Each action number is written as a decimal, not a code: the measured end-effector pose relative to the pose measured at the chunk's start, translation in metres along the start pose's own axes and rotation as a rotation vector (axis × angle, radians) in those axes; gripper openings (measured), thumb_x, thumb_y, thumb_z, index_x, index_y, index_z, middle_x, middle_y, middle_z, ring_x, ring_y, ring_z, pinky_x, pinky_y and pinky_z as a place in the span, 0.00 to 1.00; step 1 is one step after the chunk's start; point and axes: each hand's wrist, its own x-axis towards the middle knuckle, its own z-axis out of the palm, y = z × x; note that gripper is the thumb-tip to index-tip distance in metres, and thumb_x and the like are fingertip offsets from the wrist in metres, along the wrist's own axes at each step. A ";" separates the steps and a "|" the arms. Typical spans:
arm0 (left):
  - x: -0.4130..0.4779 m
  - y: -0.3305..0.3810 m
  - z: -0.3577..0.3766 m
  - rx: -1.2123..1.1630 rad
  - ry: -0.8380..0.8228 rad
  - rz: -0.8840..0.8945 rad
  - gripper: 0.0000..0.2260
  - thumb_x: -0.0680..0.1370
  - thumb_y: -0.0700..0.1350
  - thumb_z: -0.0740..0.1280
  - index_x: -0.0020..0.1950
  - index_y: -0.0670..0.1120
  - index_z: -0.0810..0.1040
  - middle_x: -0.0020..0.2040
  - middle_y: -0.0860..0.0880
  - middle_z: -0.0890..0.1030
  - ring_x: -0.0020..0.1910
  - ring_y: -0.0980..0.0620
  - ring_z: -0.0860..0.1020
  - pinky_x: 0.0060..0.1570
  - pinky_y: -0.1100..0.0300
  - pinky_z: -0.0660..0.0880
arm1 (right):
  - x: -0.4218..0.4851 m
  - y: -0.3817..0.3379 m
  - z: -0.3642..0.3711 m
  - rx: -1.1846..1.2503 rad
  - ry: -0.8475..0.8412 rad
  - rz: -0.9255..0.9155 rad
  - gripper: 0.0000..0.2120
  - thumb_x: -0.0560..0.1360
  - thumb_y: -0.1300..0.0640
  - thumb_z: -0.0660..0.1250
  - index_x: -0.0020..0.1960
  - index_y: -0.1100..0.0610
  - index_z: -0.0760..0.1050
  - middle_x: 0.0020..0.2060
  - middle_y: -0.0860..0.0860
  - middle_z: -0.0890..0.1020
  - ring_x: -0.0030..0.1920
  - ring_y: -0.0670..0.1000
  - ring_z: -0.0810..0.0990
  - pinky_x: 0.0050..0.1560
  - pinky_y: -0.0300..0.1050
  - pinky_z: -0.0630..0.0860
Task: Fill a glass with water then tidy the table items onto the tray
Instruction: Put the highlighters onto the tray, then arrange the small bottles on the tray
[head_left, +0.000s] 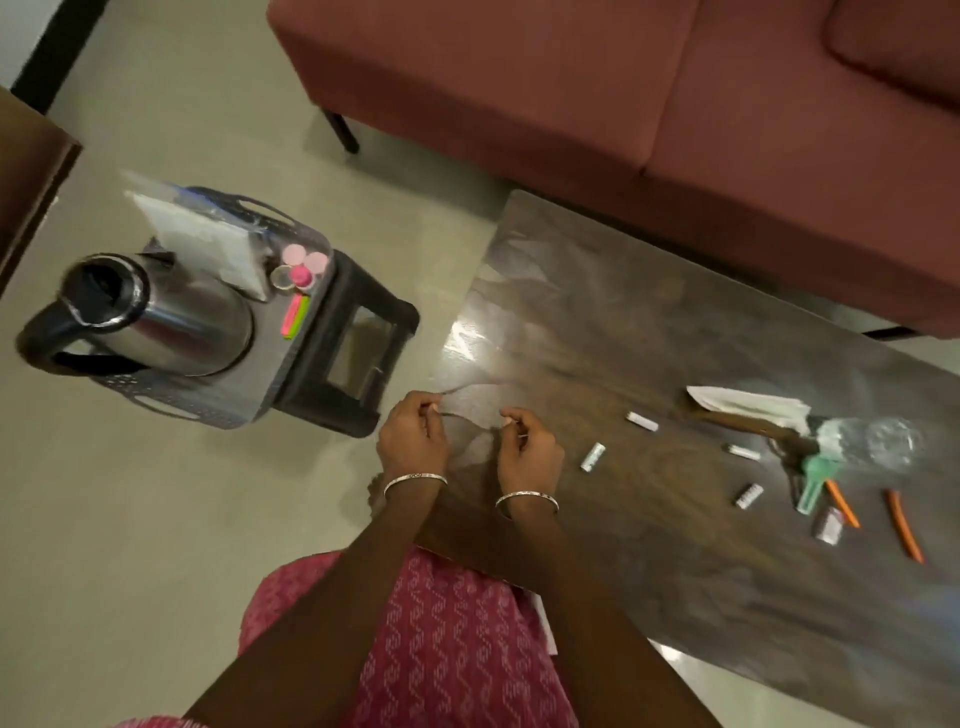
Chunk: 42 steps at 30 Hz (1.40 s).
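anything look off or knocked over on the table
The clear plastic bottle lies on its side at the table's right end, beside a folded white paper. Small white tubes and two orange sticks lie scattered loose. No spill is visible.

A home living room, by the look of it: a maroon sofa (571, 93) on slim dark legs stands beyond the fingers (511, 415), across a low dark wooden coffee table (649, 322). Left of the fingers, a steel kettle (156, 317) sits on a grey tray (270, 364) atop a small black stool (363, 332) on pale tiled floor (182, 519).
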 end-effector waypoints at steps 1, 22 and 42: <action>-0.012 0.008 0.011 0.007 -0.020 -0.002 0.07 0.77 0.39 0.65 0.51 0.45 0.82 0.46 0.44 0.84 0.46 0.42 0.81 0.44 0.56 0.73 | 0.000 0.013 -0.017 -0.008 0.017 0.002 0.11 0.76 0.63 0.65 0.52 0.52 0.83 0.41 0.53 0.85 0.38 0.51 0.81 0.46 0.30 0.71; -0.120 0.086 0.192 0.369 -0.433 -0.060 0.14 0.74 0.46 0.70 0.56 0.41 0.75 0.55 0.39 0.78 0.54 0.37 0.77 0.52 0.50 0.71 | 0.064 0.238 -0.238 -0.193 0.100 0.442 0.12 0.77 0.60 0.65 0.55 0.65 0.80 0.50 0.65 0.83 0.52 0.67 0.81 0.53 0.56 0.75; -0.098 0.080 0.229 0.522 -0.381 0.000 0.09 0.75 0.47 0.68 0.53 0.45 0.75 0.54 0.43 0.77 0.53 0.39 0.77 0.46 0.48 0.76 | 0.134 0.289 -0.233 -0.133 0.058 0.606 0.07 0.72 0.52 0.73 0.43 0.55 0.81 0.45 0.57 0.86 0.53 0.60 0.82 0.54 0.49 0.77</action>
